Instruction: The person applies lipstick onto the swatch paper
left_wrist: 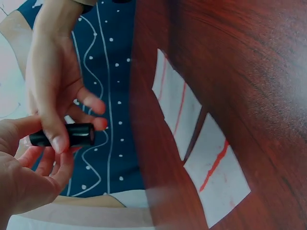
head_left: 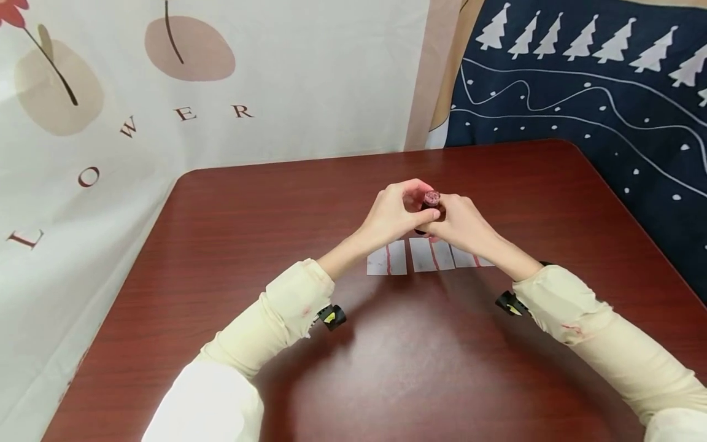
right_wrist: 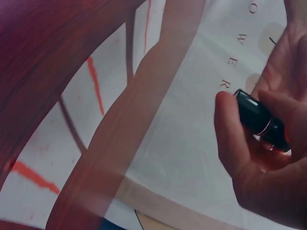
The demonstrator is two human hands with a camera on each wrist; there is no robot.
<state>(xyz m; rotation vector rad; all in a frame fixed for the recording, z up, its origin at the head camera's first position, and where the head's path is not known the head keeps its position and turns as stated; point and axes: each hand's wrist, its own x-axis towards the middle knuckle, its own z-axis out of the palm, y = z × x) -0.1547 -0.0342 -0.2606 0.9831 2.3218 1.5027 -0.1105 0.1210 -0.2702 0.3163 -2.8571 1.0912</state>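
A capped black lipstick (head_left: pixel 431 199) is held up between both hands over the far middle of the table; its round end faces up in the head view. My left hand (head_left: pixel 391 212) grips it from the left, thumb and fingers around one end. My right hand (head_left: pixel 465 222) holds it from the right, with the thumb lying across the black tube (left_wrist: pixel 82 135) in the left wrist view. A thin shiny band rings the tube (right_wrist: pixel 255 113) in the right wrist view. Reddish stains mark several fingertips. Below the hands lie white paper strips (head_left: pixel 378 263), each with a red streak.
The dark red-brown wooden table (head_left: pixel 265 215) has rounded far corners. A white cloth with printed letters (head_left: pixel 309 73) hangs behind and to the left, a navy cloth with white trees (head_left: pixel 552 92) at the right. Small black cameras (head_left: pixel 332 317) sit at the wrists.
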